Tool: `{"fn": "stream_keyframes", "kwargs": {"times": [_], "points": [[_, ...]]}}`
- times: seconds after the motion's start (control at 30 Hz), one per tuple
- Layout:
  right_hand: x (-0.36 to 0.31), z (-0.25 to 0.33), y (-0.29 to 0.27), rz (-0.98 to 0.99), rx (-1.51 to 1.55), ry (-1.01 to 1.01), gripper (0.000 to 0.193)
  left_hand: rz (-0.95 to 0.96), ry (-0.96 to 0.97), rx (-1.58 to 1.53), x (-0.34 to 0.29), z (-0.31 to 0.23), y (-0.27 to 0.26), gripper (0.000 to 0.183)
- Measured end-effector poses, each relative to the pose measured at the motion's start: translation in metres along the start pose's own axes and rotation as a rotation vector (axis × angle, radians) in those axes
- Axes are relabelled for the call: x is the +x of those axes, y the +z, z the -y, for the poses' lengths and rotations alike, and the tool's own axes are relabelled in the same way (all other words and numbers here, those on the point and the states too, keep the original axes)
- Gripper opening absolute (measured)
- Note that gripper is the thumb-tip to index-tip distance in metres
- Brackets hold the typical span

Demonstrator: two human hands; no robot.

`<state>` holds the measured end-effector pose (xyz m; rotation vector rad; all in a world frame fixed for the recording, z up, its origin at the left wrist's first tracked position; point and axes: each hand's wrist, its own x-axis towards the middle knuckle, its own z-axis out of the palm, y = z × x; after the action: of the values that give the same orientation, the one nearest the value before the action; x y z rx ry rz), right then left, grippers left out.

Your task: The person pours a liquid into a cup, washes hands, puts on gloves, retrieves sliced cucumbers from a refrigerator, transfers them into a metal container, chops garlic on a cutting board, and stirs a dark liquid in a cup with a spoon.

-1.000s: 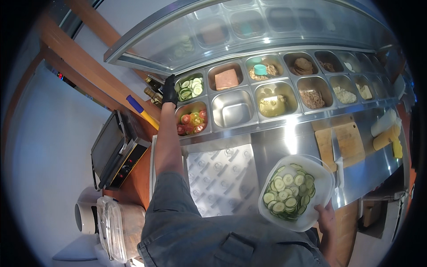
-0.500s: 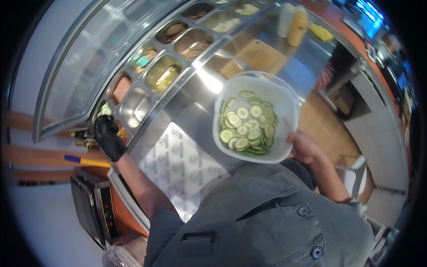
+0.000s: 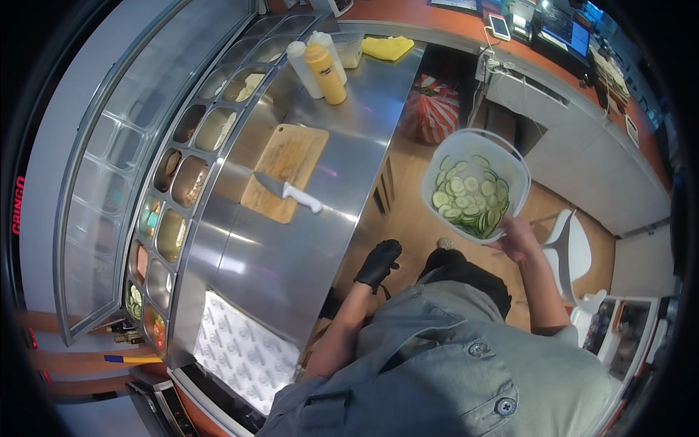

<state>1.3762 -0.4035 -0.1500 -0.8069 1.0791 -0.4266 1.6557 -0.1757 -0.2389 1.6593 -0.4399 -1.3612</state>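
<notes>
OK, right hand (image 3: 518, 239) is bare and clamped on the lower right edge of the white tub (image 3: 460, 143); some of the fingers are hidden by the tub. Tub is out past the counter's edge, above the wooden floor (image 3: 404, 191), tilted enough to show the cucumber slices (image 3: 473, 195) heaped toward the near side. Left hand (image 3: 378, 264), black glove, is low beside the counter edge, apart from the tub. Its fingers look bent, but can't tell whether they're together or apart. On the steel counter (image 3: 269, 262): cutting board (image 3: 298, 149) with a white-handled knife (image 3: 302, 198) lying across it, handle overhanging toward me. Yellow squeeze bottle (image 3: 326, 75) stands beyond the board, just beside pale ones, yellow cloth (image 3: 388, 48) near them. Patterned paper (image 3: 244, 357) lies at the counter's near end. Striped bag (image 3: 435, 113) is beyond the tub, white chair (image 3: 575, 247) to my right.
</notes>
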Motion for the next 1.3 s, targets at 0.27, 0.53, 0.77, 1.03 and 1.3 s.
{"fn": "stream_keyframes", "kwargs": {"times": [0.27, 0.53, 0.77, 1.03, 1.3], "points": [[0.177, 0.018, -0.139, -0.007, -0.028, 0.038, 0.094, -0.215, -0.135, 1.360, 0.242, -0.078, 0.082, 0.082], [0.246, -0.028, -0.213, 0.153, -0.253, 0.310, 0.102, -0.163, -0.519, 2.270, 0.330, -0.115, 0.082, 0.048], [0.264, -0.121, -0.200, 0.237, -0.638, 0.475, 0.105, -0.172, -0.724, 1.973, 0.343, -0.118, 0.155, 0.044], [0.340, -0.188, -0.151, 0.664, -0.903, 0.221, 0.098, 0.206, 0.568, 0.742, 0.246, -0.136, 0.309, 0.033], [0.433, -0.089, -0.011, 0.334, -0.329, 0.053, 0.097, -0.437, 0.036, 0.332, 0.214, -0.048, 0.154, 0.018]]}}
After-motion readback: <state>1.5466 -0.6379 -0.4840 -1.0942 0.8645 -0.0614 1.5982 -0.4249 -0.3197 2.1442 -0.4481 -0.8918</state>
